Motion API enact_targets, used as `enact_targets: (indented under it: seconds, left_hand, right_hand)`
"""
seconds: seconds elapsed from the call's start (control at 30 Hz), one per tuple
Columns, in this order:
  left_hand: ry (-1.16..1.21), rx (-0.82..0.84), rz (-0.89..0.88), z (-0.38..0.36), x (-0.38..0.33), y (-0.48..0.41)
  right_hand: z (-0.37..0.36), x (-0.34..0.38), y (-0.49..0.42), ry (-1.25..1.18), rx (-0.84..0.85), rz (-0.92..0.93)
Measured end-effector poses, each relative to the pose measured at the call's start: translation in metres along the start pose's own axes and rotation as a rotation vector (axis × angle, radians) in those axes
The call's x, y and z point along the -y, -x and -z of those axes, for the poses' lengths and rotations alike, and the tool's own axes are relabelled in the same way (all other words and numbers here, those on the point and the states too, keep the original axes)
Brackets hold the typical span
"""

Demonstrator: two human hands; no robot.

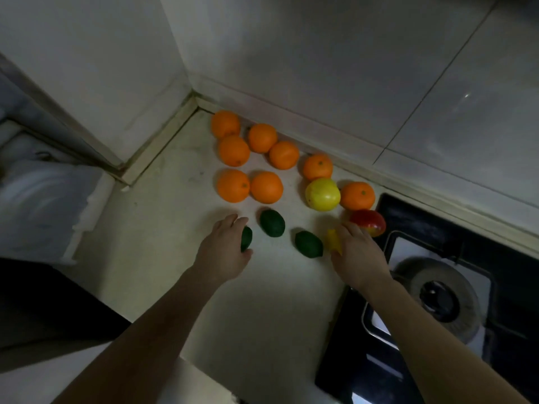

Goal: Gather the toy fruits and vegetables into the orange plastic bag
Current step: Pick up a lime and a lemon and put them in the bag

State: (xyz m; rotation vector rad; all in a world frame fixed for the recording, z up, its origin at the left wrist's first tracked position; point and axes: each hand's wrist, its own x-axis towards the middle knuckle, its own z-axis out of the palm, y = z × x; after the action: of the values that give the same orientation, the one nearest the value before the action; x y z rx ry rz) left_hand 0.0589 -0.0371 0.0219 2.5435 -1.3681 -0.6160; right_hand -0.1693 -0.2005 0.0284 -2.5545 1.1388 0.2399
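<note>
Eight toy oranges (233,185) sit on the pale countertop (163,228), spreading from the corner in the upper middle of the frame rightward along the foot of the tiled wall (291,53). Below the leftmost ones, the left hand (223,252) reaches in from the lower left and grips a small green fruit (246,238), fingers curled over its top and thumb tucked under its near end. Just to the right lies a second green fruit (272,223), free on the counter. A third green fruit (308,244) lies further right and lower, between the two hands. Above that one, a round yellow-green fruit (322,194) touches the rightmost orange. The right hand (358,255) comes in from the lower right and lies over a yellow toy piece (334,240) that peeks out at its left edge – I cannot tell whether the fingers clasp it or only cover it. Just beyond its fingertips sits a red-and-yellow fruit (368,222), close to the edge of the black gas hob (437,223) – its round burner (440,298) fills the right side of the frame.
</note>
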Motion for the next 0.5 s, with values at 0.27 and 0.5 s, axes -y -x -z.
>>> enact_targets:
  seconds: [0.27, 0.5]
  left_hand:
    - [0.047, -0.022, 0.009, -0.013, 0.002, -0.011]
    - [0.072, -0.072, -0.001, 0.0, -0.005, -0.012]
  right_hand:
    - [-0.016, -0.005, -0.02, 0.072, -0.022, 0.067]
    - [-0.013, -0.002, -0.021, 0.018, -0.06, 0.096]
